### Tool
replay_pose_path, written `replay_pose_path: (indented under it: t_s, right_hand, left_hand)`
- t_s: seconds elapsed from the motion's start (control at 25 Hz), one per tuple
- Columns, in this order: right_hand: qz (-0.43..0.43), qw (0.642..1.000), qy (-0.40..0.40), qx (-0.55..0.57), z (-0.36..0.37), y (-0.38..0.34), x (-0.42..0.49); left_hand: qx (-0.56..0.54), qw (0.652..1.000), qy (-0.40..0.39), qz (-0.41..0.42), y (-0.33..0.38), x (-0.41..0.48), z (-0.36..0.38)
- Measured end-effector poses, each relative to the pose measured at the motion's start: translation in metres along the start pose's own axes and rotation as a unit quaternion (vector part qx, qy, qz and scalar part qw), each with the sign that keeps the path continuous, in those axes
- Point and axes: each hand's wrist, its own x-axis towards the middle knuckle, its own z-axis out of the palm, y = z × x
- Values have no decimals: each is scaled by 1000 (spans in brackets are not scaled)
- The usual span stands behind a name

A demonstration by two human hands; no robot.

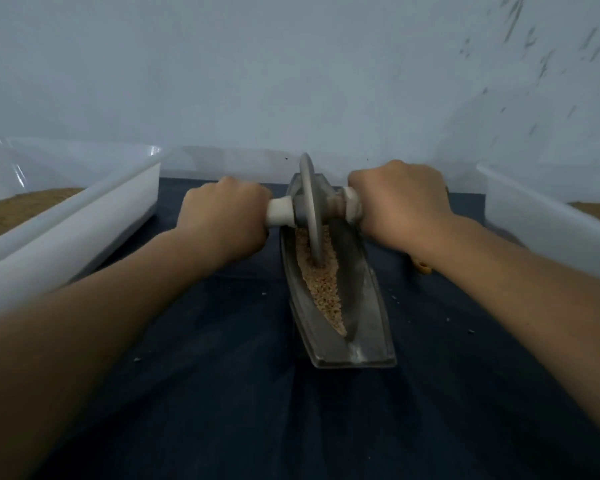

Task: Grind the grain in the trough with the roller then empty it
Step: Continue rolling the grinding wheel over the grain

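Note:
A long grey boat-shaped trough (368,327) lies lengthwise on the dark cloth in the middle. Tan grain (323,282) fills its groove. The roller (310,206), a thin grey disc on a pale cross axle, stands upright in the groove toward the far end, its rim sunk in the grain. My left hand (222,220) is closed around the left end of the axle. My right hand (399,199) is closed around the right end. The trough's far tip is hidden behind the disc.
A white plastic tub (94,216) holding brown grain stands at the left. Another white tub (541,220) with grain stands at the right. A small yellow object (423,268) shows under my right wrist. A pale wall rises just behind. Stray grains dot the dark cloth (222,375).

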Motion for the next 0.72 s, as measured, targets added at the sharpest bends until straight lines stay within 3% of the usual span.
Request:
replay_pose_path:
  t_s: [0.12,0.24,0.48,0.6,0.72]
  right_hand:
    - [-40,998,-47,23,-19,10,-35]
    - [-55,998,-8,26,-32,17,-55]
    - [39,997,-12,66,23,11,-9]
    - [73,989,-16,130,45,14,8]
    - [77,990,3,116,42,13,-2]
  left_hand:
    - [13,999,2,49,-1,-37,-18]
    - [19,997,-16,73,-9,-55,-33]
    - [117,992,15,43,8,6,-17]
    - [135,989,10,56,14,41,-20]
    - [126,990,19,61,15,34,-23]
